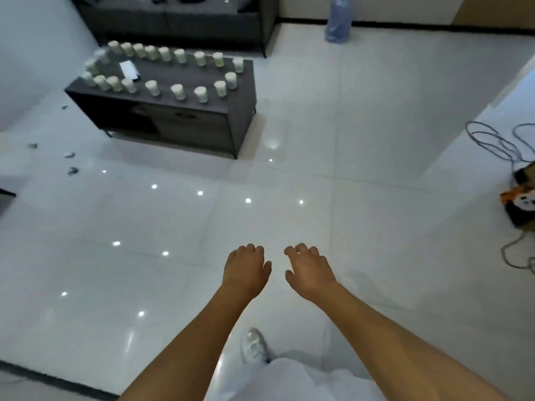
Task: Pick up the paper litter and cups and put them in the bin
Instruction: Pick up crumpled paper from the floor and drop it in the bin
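White paper cups (177, 91) stood in a ring along the edges of the dark tabletop (185, 71) at about ten o'clock, well away from both hands. Small dark scraps of litter (69, 155) lay on the floor at nine o'clock. No bin showed anywhere.

The left hand (246, 270) and the right hand (309, 270) hung side by side in front of the body, fingers loosely curled, holding nothing.

Risks, as I judged them: the cups stood close to the tabletop's edge, so a hasty grab could knock neighbours off; the glossy tile floor (289, 180) looked slippery underfoot; loose cables (492, 140) at three o'clock could catch a foot.

A blue water bottle (338, 18) stood at one o'clock beside a dark cabinet (179, 18).
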{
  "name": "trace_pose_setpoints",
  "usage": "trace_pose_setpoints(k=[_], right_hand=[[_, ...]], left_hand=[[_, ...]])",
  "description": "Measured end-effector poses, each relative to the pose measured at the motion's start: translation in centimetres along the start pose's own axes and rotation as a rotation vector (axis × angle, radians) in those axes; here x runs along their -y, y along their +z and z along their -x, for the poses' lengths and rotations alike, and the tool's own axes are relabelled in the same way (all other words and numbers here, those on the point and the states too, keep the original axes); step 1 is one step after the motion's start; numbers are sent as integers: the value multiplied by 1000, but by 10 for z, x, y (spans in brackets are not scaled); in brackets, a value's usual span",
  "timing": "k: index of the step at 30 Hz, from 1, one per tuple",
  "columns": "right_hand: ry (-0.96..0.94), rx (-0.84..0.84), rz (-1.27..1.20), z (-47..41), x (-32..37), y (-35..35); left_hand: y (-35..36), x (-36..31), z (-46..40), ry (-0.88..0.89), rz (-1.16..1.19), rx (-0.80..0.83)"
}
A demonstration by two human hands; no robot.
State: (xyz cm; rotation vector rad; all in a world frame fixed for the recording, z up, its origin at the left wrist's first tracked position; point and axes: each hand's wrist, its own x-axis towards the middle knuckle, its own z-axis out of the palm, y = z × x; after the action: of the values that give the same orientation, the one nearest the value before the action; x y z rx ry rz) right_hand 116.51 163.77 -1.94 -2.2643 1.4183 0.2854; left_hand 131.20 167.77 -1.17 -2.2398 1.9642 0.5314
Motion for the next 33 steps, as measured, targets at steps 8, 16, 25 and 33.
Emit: trace_pose_setpoints(k=[8,16,25,33], right_hand=[[-310,74,133,-103,203,1],[-508,202,238,-211,350,10],[-667,249,237,-398,542,-15],[-680,294,260,-520,671,-44]], left_hand=[[-27,201,29,-322,109,-13],[-46,355,19,-578,197,11],[-115,564,-65,-787,282,-2],[-172,721,-127,-866,347,1]])
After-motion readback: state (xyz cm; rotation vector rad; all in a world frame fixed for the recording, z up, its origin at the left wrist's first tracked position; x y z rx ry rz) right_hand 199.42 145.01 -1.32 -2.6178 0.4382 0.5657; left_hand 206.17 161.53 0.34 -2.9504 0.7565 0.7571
